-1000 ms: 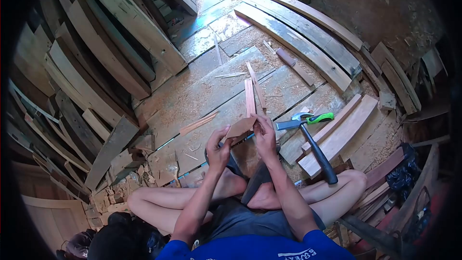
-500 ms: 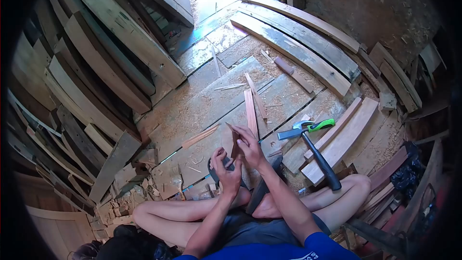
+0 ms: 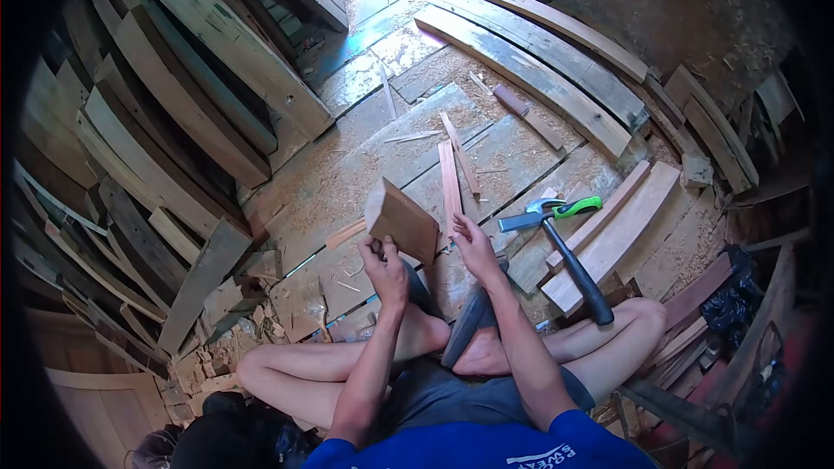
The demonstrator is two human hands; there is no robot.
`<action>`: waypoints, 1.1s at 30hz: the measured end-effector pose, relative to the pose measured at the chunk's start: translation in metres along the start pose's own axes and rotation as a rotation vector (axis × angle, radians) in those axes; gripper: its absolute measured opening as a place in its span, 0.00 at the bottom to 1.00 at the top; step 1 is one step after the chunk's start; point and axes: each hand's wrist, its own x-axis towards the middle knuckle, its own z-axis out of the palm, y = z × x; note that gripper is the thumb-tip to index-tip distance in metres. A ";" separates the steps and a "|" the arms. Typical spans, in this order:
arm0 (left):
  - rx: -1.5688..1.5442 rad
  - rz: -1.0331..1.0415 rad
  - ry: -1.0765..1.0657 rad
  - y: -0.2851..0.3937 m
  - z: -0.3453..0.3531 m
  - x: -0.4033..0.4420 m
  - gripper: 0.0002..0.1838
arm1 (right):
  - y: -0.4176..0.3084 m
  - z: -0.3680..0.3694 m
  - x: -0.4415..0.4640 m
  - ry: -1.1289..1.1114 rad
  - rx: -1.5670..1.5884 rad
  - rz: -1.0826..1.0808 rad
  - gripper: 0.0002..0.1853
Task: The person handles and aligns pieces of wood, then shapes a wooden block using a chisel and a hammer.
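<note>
A brown wooden block (image 3: pixel 407 224) is tilted up in front of my crossed legs, its broad face and pale end showing. My left hand (image 3: pixel 387 271) grips its lower left edge, fingers curled against the wood. Beside the block's right edge, my right hand (image 3: pixel 477 249) has its fingers stretched and apart, holding nothing that I can see. A reddish wood strip (image 3: pixel 449 181) lies on the floor just beyond those fingers. To the right are a hammer (image 3: pixel 577 271) with a black handle and a green-handled chisel (image 3: pixel 577 207).
Pale boards (image 3: pixel 627 239) lie under the hammer at the right. Long planks (image 3: pixel 530 78) rest on the floor farther off, near a brown-handled tool (image 3: pixel 512 102). Many boards (image 3: pixel 174 87) lean along the left side. A brush (image 3: pixel 320 306) and wood scraps are by my left knee.
The block has turned from nearly edge-on to show its broad face. My right hand has moved off it to the right, while my left hand keeps hold and has shifted slightly left and up.
</note>
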 end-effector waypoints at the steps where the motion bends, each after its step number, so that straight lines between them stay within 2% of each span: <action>1: -0.029 -0.024 0.001 0.000 -0.002 0.005 0.08 | 0.002 0.002 0.002 -0.010 -0.072 -0.003 0.24; 2: -0.076 -0.105 0.048 0.001 -0.005 0.010 0.08 | 0.004 0.005 0.003 -0.022 -0.143 -0.006 0.25; 5: -0.192 -0.316 0.178 0.010 -0.017 0.028 0.11 | 0.012 0.004 0.009 0.032 -0.082 0.016 0.27; 8: -0.260 -0.430 0.304 0.018 -0.024 0.037 0.10 | -0.002 -0.002 0.005 -0.073 0.060 0.122 0.29; 9: -0.295 -0.424 0.296 0.018 -0.027 0.039 0.11 | -0.018 -0.004 -0.002 -0.147 0.169 0.092 0.33; 12: -0.338 -0.516 0.300 0.016 -0.031 0.045 0.15 | -0.011 -0.003 -0.002 -0.223 -0.102 -0.221 0.38; 13: -0.370 -0.548 0.290 0.013 -0.034 0.048 0.16 | -0.009 -0.003 -0.003 -0.188 -0.332 -0.338 0.37; 15: -0.438 -0.609 0.265 0.011 -0.038 0.054 0.18 | -0.012 -0.001 -0.008 -0.136 -0.266 -0.294 0.36; 19: -0.295 -0.643 0.193 0.035 -0.045 0.054 0.28 | -0.026 -0.003 -0.013 -0.104 -0.306 -0.308 0.35; 21: -0.206 -0.634 0.106 0.049 -0.049 0.052 0.33 | -0.022 -0.002 -0.013 -0.093 -0.133 -0.329 0.33; 22: -0.183 -0.600 0.076 0.048 -0.051 0.052 0.34 | -0.019 -0.002 -0.011 -0.089 -0.047 -0.340 0.32; 25: -0.092 -0.479 0.017 0.060 -0.052 0.043 0.35 | -0.014 -0.007 -0.008 -0.088 0.131 -0.168 0.27; 26: -0.051 -0.384 -0.018 0.058 -0.053 0.040 0.34 | -0.014 -0.009 -0.008 -0.076 0.197 -0.103 0.25; 27: -0.011 -0.291 -0.054 0.061 -0.054 0.035 0.33 | -0.022 -0.012 -0.010 -0.050 0.143 -0.135 0.23; 28: 0.028 -0.198 -0.090 0.064 -0.054 0.030 0.31 | -0.016 -0.014 -0.008 -0.012 0.225 -0.107 0.22; 29: 0.199 -0.150 -0.096 0.069 -0.054 0.022 0.29 | -0.007 -0.016 -0.002 0.027 0.307 -0.081 0.21; 33: 0.493 0.237 -0.122 0.094 -0.042 0.005 0.26 | 0.003 -0.022 0.005 0.095 0.463 0.004 0.21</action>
